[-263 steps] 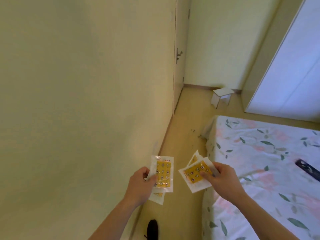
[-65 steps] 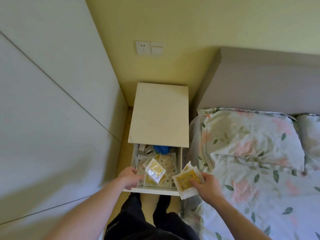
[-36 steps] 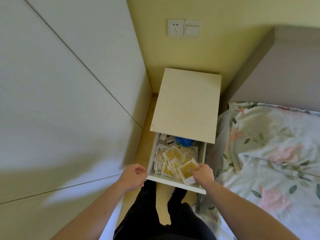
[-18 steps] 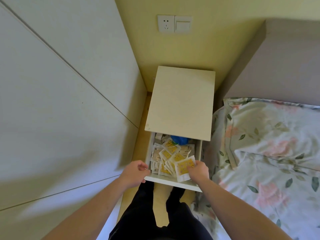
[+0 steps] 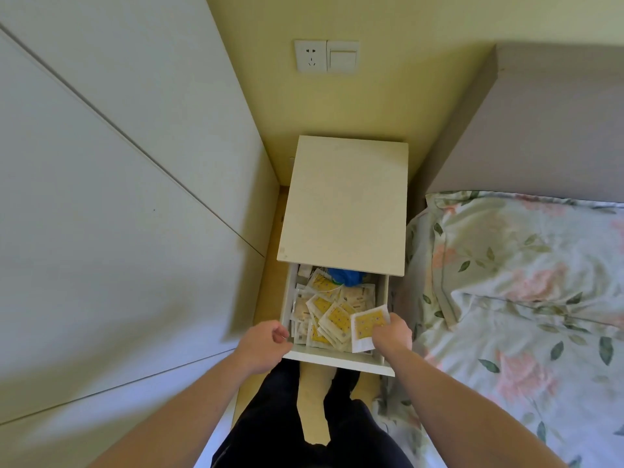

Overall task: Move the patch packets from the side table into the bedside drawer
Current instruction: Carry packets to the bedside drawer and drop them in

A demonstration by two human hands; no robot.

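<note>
yellow walls and a floral bed (image 5: 526,298) are framing the open bedside drawer (image 5: 337,359), now heaped with patch packets (image 5: 324,312). the left hand (image 5: 265,342), loosely curled and holding nothing since dropping its packets, is hovering at the drawer's front corner. the right hand (image 5: 391,334) is still pinching the last packet (image 5: 368,327), lowering it onto the pile; the transfer looks nearly finished.

Bare forearms without sleeves; dark trousers (image 5: 270,430) on both legs
</note>
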